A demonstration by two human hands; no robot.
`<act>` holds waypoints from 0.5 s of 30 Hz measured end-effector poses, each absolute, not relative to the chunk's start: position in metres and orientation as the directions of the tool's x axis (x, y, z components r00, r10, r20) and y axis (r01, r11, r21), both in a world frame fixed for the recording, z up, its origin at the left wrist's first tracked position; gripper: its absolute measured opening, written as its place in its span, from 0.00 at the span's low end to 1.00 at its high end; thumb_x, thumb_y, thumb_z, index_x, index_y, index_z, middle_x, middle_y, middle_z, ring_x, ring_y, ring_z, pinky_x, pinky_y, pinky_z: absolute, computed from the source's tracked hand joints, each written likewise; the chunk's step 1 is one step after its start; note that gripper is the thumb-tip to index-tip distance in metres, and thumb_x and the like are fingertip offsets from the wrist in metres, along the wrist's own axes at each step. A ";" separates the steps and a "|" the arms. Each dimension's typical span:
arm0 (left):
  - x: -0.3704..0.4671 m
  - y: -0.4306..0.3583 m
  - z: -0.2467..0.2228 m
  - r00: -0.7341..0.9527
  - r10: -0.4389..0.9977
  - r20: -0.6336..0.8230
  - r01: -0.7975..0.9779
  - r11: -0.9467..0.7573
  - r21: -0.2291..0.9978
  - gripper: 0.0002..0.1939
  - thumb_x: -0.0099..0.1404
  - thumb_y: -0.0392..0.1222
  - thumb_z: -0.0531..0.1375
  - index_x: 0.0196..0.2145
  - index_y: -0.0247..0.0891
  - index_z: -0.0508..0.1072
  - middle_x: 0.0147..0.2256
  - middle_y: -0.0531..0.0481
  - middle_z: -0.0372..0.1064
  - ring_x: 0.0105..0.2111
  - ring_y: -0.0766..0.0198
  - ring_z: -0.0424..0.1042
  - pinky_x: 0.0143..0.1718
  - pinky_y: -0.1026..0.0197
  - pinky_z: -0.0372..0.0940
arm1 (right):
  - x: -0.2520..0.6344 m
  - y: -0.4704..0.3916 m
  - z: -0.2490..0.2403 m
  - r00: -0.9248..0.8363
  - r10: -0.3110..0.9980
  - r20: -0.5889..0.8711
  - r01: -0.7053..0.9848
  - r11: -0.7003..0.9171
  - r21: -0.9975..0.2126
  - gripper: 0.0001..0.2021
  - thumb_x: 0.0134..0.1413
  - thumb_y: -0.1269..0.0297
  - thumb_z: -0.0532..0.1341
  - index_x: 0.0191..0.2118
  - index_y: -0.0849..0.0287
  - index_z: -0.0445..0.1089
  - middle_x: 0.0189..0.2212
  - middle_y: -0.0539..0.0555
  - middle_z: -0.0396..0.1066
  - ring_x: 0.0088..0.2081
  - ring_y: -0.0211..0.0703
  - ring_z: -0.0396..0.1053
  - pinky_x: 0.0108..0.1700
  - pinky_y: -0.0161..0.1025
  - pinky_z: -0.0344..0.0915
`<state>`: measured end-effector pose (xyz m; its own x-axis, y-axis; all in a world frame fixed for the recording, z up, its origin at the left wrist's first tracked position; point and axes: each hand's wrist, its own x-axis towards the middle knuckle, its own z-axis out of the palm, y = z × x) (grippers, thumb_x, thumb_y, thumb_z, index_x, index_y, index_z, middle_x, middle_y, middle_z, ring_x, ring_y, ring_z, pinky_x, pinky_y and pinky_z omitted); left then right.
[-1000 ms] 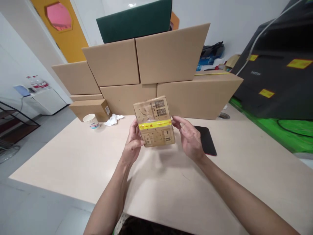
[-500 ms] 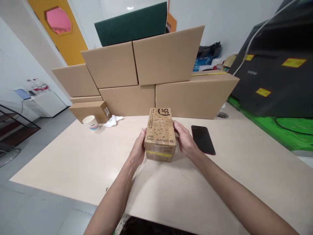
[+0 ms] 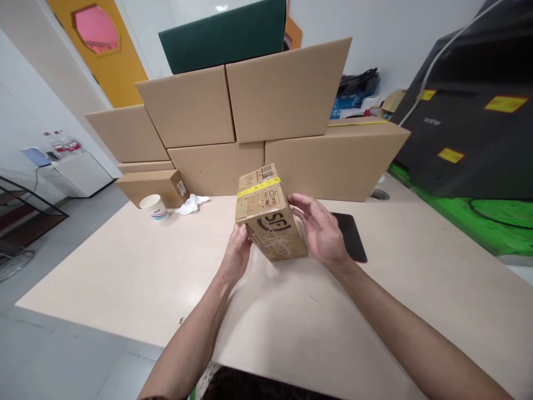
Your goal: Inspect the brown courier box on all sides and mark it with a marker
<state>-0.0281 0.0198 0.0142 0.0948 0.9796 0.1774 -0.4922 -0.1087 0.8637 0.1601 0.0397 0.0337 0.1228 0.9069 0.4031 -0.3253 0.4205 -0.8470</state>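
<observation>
Between my hands a small cardboard box (image 3: 270, 222) stands on end on the table, turned a little. Black "SF" lettering marks its near face, and yellow tape crosses its top end. My left hand (image 3: 238, 250) grips its left side, thumb near the upper corner and the other fingers mostly hidden behind it. Against the right side rests my right hand (image 3: 322, 230), fingers bent along the edge, steadying the box. A black phone (image 3: 352, 236) lies just beyond the right hand, partly covered by it.
Large cardboard boxes (image 3: 291, 94) are stacked along the back of the table (image 3: 125, 283), with a dark green box (image 3: 225, 39) on top. On the left stand a paper cup (image 3: 154, 207), a crumpled tissue (image 3: 191, 204) and a flat brown box (image 3: 150, 186).
The small box has been tipped up from lying flat to standing on end, so its taped end now faces up. My right hand has shifted slightly right, over part of the phone.
</observation>
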 end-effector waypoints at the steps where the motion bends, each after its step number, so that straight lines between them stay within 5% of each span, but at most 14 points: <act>1: -0.028 0.020 0.015 0.080 0.984 0.158 -0.515 -0.095 0.852 0.31 0.59 0.66 0.66 0.54 0.47 0.76 0.61 0.49 0.70 0.66 0.44 0.60 0.62 0.46 0.61 | 0.159 0.040 0.033 0.127 0.906 0.403 -0.331 0.422 -0.844 0.17 0.62 0.44 0.60 0.45 0.47 0.80 0.49 0.53 0.79 0.59 0.54 0.71 0.66 0.58 0.60; 8: -0.034 0.020 0.024 0.133 0.982 0.134 -0.550 -0.039 0.834 0.43 0.63 0.78 0.50 0.58 0.42 0.75 0.62 0.42 0.70 0.69 0.42 0.57 0.66 0.41 0.57 | 0.158 0.033 0.036 0.090 0.886 0.454 -0.347 0.456 -0.820 0.15 0.63 0.48 0.62 0.45 0.48 0.80 0.49 0.52 0.80 0.57 0.52 0.73 0.65 0.55 0.63; 11: -0.041 0.021 0.019 0.181 0.944 0.275 -0.348 -0.200 0.916 0.43 0.67 0.76 0.43 0.66 0.48 0.67 0.70 0.47 0.58 0.72 0.44 0.50 0.70 0.39 0.49 | 0.158 0.035 0.037 0.081 0.903 0.422 -0.363 0.421 -0.832 0.16 0.62 0.46 0.63 0.49 0.46 0.78 0.55 0.50 0.77 0.62 0.52 0.69 0.66 0.55 0.62; 15: -0.051 0.021 0.012 0.333 0.817 0.470 0.062 -0.516 0.854 0.39 0.70 0.68 0.51 0.73 0.56 0.50 0.75 0.53 0.39 0.75 0.47 0.40 0.73 0.40 0.37 | 0.159 0.046 0.033 0.112 0.935 0.337 -0.521 0.344 -0.781 0.20 0.54 0.42 0.66 0.48 0.44 0.78 0.55 0.48 0.77 0.65 0.52 0.66 0.67 0.55 0.62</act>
